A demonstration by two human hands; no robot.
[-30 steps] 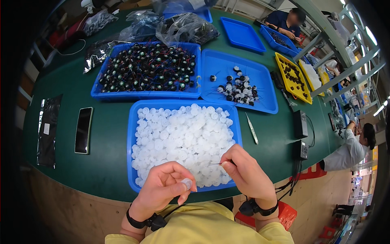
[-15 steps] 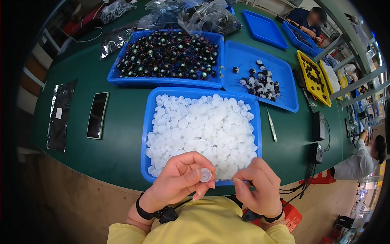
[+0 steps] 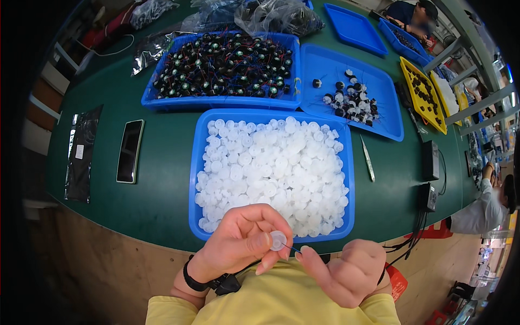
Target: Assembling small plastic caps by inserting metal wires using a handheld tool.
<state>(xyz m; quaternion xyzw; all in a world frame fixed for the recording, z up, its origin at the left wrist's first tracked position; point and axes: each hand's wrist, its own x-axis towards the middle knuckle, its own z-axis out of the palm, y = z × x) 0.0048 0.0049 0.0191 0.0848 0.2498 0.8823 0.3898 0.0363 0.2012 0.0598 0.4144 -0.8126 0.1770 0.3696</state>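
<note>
My left hand (image 3: 244, 238) pinches a round translucent white plastic cap (image 3: 278, 240) between thumb and fingers, just in front of the near rim of a blue bin. From the cap a thin dark blue wire (image 3: 291, 248) runs to the fingertips of my right hand (image 3: 346, 273), whose fingers are curled. Whatever sits behind the cap is hidden by my left fingers. Many similar white caps (image 3: 271, 168) fill the blue bin (image 3: 194, 179) under and beyond my hands.
Behind stands a blue bin (image 3: 145, 97) of black round parts with red and blue wires. A blue tray (image 3: 387, 114) holds several capped parts. Tweezers (image 3: 368, 158) lie right, a phone (image 3: 130, 151) left. Black boxes (image 3: 428, 197) with cables sit by the right edge. A co-worker (image 3: 414, 21) sits far right.
My right hand has moved down and right and turned, with the wire still at its fingertips. The cap in my left hand has shifted slightly down and right. The view has moved a little.
</note>
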